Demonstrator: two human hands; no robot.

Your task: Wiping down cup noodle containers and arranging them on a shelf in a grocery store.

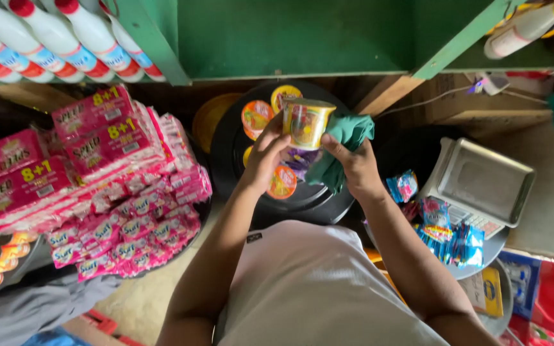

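Right now, closest to me, my two forearms run up from the white shirt and meet above a black tub (318,198). My left hand (265,156) is wrapped around the side of a small yellow cup (307,122), fingers curled on its near wall, thumb towards me. The cup is tipped, its long axis leaning away and to the right, rim pointing off towards my right hand (356,168). That hand is closed on a bunched green cloth (343,146), which touches the cup's right side, so the cloth hand is just beside the cup and the left one carries it. Beyond, more cups with orange lids (257,115) lie in the tub. Further off stands a green shelf (290,38).
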